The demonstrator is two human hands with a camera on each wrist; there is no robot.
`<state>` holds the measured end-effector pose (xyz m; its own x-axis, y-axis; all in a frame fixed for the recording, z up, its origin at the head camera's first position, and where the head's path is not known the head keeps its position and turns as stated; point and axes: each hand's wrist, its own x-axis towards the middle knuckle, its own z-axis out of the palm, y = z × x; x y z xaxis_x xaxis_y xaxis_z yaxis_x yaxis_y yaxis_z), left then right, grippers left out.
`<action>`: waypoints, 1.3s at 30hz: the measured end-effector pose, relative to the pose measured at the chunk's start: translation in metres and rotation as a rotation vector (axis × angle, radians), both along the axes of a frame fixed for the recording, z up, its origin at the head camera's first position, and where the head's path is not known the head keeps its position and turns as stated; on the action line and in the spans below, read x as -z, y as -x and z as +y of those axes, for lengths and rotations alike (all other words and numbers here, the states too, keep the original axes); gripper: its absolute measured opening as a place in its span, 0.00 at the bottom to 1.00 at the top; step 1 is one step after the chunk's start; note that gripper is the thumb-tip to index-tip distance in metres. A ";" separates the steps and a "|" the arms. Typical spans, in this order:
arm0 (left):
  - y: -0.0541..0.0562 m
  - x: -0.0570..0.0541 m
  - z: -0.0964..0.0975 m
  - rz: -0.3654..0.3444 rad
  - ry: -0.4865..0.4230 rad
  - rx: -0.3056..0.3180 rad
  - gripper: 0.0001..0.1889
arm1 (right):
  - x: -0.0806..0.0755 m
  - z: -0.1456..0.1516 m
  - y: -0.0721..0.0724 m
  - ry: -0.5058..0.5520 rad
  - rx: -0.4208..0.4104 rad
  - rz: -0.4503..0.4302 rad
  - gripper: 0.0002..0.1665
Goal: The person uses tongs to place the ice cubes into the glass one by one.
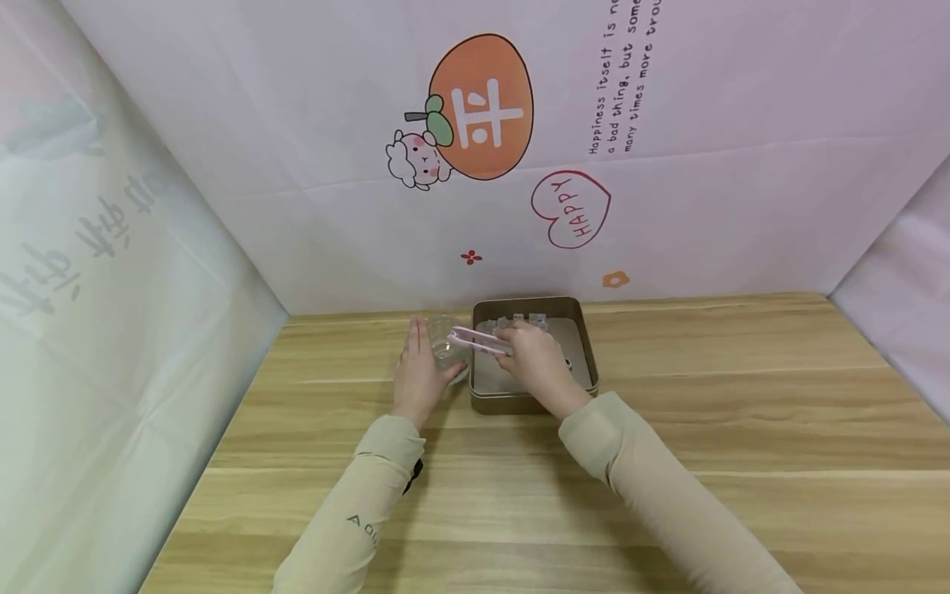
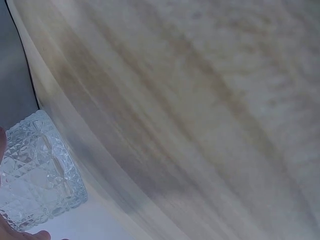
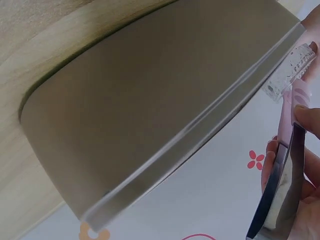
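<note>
Your left hand (image 1: 417,371) holds a clear faceted glass cup (image 2: 37,172) between thumb and fingers; your right hand (image 1: 536,356) grips pink-and-silver metal tongs (image 3: 286,196).

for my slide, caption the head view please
Right hand, above a tin, points pink tongs toward a glass the left hand holds.

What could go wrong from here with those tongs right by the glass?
The tongs in the right hand reach right to the glass, so they might knock it. If the left hand holding it loosened, the glass could shift or tip. The right hand also works over the tin, so it may nudge the clear cubes inside.
</note>
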<state>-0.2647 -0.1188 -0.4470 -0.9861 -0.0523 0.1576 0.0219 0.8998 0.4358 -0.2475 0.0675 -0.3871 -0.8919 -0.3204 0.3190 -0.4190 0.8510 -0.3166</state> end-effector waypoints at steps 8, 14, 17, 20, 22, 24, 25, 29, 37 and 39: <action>0.000 0.000 0.000 -0.010 0.003 -0.008 0.57 | 0.000 0.001 0.001 0.004 0.025 -0.051 0.21; 0.000 -0.001 0.001 -0.008 0.010 -0.006 0.58 | 0.000 0.002 0.003 0.014 0.030 -0.066 0.24; 0.000 0.000 0.001 -0.002 0.009 -0.009 0.58 | 0.000 0.003 0.003 0.018 0.021 -0.069 0.24; 0.000 0.000 0.001 0.000 0.011 -0.010 0.58 | -0.001 0.004 0.003 0.016 0.017 -0.064 0.24; 0.000 -0.001 0.001 0.000 0.014 -0.010 0.58 | -0.001 0.004 0.004 0.015 0.015 -0.059 0.24; 0.000 -0.001 0.001 -0.004 0.018 -0.009 0.58 | -0.001 0.005 0.004 0.017 0.025 -0.060 0.25; 0.000 -0.001 0.001 -0.005 0.021 -0.009 0.58 | -0.001 0.006 0.005 0.017 0.032 -0.061 0.25; -0.001 -0.002 0.001 -0.007 0.025 -0.010 0.57 | 0.000 0.009 0.008 0.031 0.076 -0.041 0.26; -0.001 -0.001 0.001 0.003 0.022 -0.010 0.57 | 0.007 0.018 0.015 0.081 0.183 -0.042 0.26; 0.000 -0.001 0.001 0.002 0.021 -0.011 0.57 | 0.010 0.020 0.016 0.063 0.199 -0.057 0.27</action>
